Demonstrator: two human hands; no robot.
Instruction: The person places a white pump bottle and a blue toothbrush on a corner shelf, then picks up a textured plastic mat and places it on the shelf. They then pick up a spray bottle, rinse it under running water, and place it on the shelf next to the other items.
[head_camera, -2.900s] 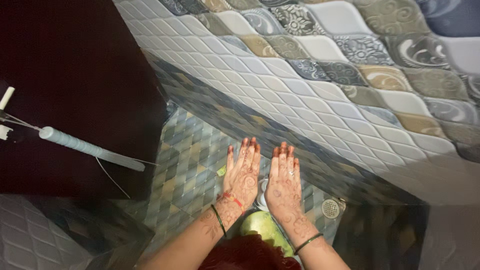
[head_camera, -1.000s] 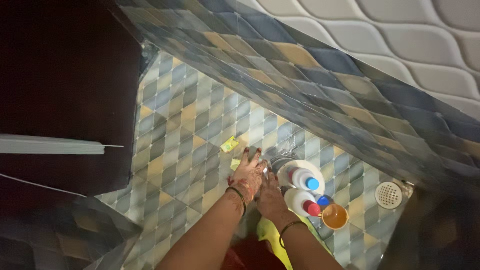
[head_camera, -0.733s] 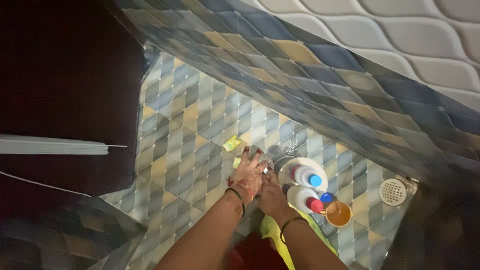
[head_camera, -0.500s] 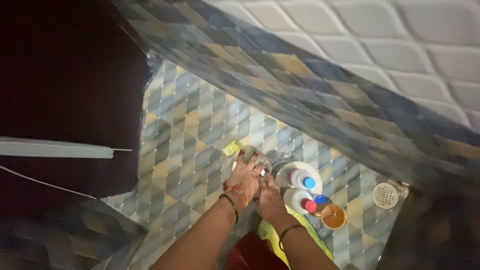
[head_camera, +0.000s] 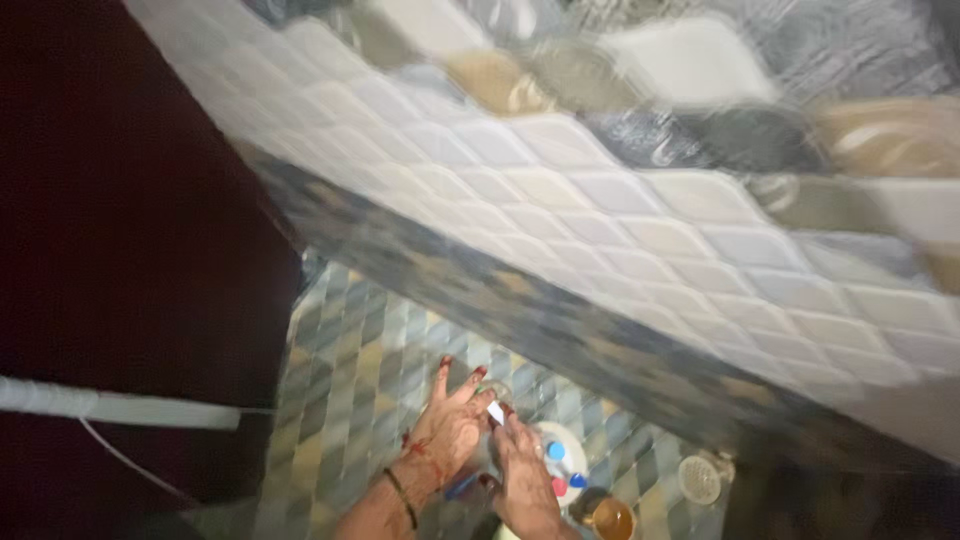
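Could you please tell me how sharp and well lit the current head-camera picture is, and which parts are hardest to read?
Head view: motion blur smears the whole frame, worst on the patterned wall tiles; light is dim and warm, and the dark maroon door at left shows almost no detail; the left hand and right hand are soft-edged over the diamond-tiled floor, and the small white object between them cannot be identified.

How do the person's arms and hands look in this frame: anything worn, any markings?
Both forearms are bare, with no sleeves in view. The left hand carries dark patterned henna on its back and reddish-stained fingertips, with a red thread and a thin dark bangle at the wrist. The right hand shows fainter henna patterning; motion blur hides finer detail, and its wrist is cut off by the frame edge.
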